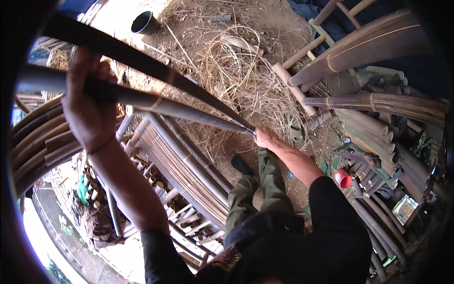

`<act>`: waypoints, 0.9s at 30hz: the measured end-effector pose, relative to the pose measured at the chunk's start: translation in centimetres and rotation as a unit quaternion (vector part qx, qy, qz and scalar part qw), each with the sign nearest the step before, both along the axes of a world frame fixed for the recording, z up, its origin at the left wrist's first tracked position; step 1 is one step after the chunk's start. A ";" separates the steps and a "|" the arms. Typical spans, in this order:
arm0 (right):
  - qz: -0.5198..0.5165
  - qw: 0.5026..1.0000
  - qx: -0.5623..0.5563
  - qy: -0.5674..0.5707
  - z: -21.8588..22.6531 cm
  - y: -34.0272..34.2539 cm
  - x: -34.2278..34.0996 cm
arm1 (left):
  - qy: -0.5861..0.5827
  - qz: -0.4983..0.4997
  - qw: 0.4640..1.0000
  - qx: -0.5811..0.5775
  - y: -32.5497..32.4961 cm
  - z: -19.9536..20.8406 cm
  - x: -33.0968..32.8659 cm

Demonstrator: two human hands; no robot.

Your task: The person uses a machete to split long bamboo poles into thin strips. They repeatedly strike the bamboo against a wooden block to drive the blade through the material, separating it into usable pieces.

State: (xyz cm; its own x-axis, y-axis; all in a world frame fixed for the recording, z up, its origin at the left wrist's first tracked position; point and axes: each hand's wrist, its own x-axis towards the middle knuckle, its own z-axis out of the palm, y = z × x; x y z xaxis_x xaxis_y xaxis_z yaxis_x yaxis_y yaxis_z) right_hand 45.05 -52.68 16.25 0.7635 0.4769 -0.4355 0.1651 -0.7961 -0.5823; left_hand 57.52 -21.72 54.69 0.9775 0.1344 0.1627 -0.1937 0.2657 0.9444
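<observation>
Two long dark bamboo lengths slant from the upper left and converge near the middle. My left hand (90,104), raised at the left, is closed round the lower bamboo length (182,110). The upper bamboo length (163,71) passes just beyond its fingers. My right hand (266,137) is closed where the two narrow toward one point, just in front of my knees. A thin bright edge shows beside its fingers; whether that is a blade or the bamboo's rim, I cannot tell. The far left ends run into the dark rim of the picture.
Tangled bamboo shavings (231,66) cover the dirt floor ahead, with a black bucket (144,23) beyond. A slatted bamboo panel (177,161) stands left of my legs. Bent bamboo poles (40,142) are at the left. Thick bamboo (359,47) and a red cup (343,179) are at right.
</observation>
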 end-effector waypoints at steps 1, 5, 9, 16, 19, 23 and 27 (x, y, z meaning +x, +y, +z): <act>0.011 0.993 -0.111 0.047 -3.5 -0.4 0.5 | -0.008 -0.029 0.999 0.030 0.5 0.4 1.0; -0.082 0.946 0.065 0.306 -5.3 -2.0 0.9 | -0.061 -0.226 0.944 -0.231 8.1 -4.2 1.4; -0.085 0.931 -0.080 0.345 -5.1 -1.4 2.8 | -0.058 -0.342 0.928 -0.138 1.3 -6.0 5.6; 0.164 0.948 -0.269 -0.047 -5.4 -1.3 3.0 | -0.086 -0.332 0.923 -0.176 1.2 -6.8 6.5; 0.313 0.879 -0.330 -0.141 -4.4 0.0 5.3 | -0.069 -0.237 0.961 -0.125 0.3 -6.2 5.3; 0.057 0.951 -0.178 0.246 2.7 1.3 5.1 | -0.056 -0.202 0.972 -0.104 -0.2 -5.5 2.6; -0.084 0.909 -0.035 0.407 11.7 -4.1 0.1 | -0.004 -0.066 0.997 -0.030 -0.9 -2.4 -3.1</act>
State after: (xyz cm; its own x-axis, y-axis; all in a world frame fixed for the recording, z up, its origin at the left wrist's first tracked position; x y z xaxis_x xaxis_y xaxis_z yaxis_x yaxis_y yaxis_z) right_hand 45.19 -56.80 27.94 0.2344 0.3326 -0.9135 -0.4256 -0.8097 -0.4040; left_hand 54.38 -22.59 52.34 0.9861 0.0141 0.1658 -0.1604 0.3449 0.9248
